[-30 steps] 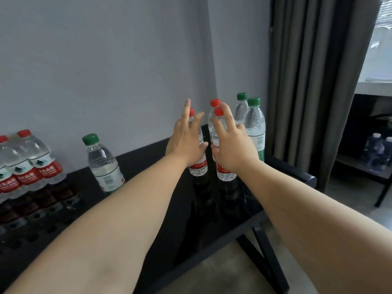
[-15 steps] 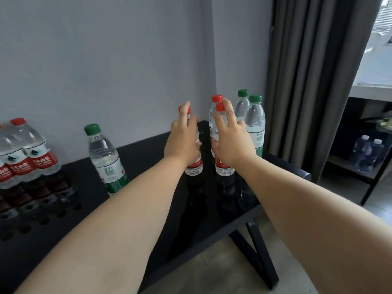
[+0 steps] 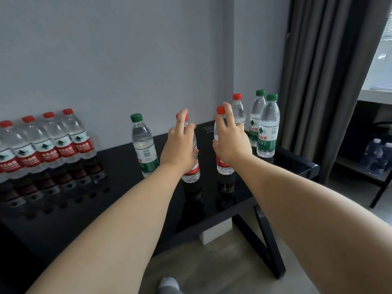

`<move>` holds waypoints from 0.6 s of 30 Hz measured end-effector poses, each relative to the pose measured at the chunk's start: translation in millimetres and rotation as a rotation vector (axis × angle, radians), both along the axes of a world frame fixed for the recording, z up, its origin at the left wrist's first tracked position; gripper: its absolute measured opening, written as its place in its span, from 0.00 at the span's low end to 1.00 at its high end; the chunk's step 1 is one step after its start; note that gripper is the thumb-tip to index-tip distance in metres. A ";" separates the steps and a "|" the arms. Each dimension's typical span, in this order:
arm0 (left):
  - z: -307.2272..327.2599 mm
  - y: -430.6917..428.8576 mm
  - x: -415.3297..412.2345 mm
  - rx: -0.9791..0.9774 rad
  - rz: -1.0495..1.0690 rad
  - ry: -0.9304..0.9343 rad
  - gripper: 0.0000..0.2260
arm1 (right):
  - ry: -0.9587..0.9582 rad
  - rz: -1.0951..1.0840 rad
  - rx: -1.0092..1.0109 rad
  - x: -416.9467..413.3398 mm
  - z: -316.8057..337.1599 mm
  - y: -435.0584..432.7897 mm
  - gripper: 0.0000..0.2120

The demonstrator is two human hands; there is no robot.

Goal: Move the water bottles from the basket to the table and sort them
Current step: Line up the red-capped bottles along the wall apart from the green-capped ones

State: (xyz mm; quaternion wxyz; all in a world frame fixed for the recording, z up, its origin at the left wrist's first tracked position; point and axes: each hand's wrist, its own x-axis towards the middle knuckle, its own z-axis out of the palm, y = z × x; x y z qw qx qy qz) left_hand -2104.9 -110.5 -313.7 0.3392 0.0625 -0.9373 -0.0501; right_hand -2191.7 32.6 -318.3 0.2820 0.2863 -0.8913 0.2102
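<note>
"Hands: gripping anything?"
"Not gripping. Laying left hand [image 3: 180, 145] and right hand [image 3: 231, 143] open, fingers straight, against left bottle [image 3: 192, 174] and right bottle [image 3: 223, 167], both red-capped, standing on table [image 3: 127, 204]; likely grouping by cap."
"Counting?"
"Tallying 7 red in view: red row [image 3: 48, 145] of 4, these 2, 1 rear bottle [image 3: 238, 109]. Tallying 3 green: lone bottle [image 3: 144, 149], green pair [image 3: 266, 132]. Not seeing basket."

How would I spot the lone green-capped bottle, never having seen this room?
Find the black table against the grey wall. Between the row of red-capped bottles at its left and the person's left hand stands one bottle. It alone there has a green cap and label; the other green pair stands by the curtain.
</note>
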 end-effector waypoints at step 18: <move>-1.4 -82.0 133.0 -0.031 0.127 0.018 0.28 | -0.031 0.140 -0.010 112.4 1.8 -90.5 0.32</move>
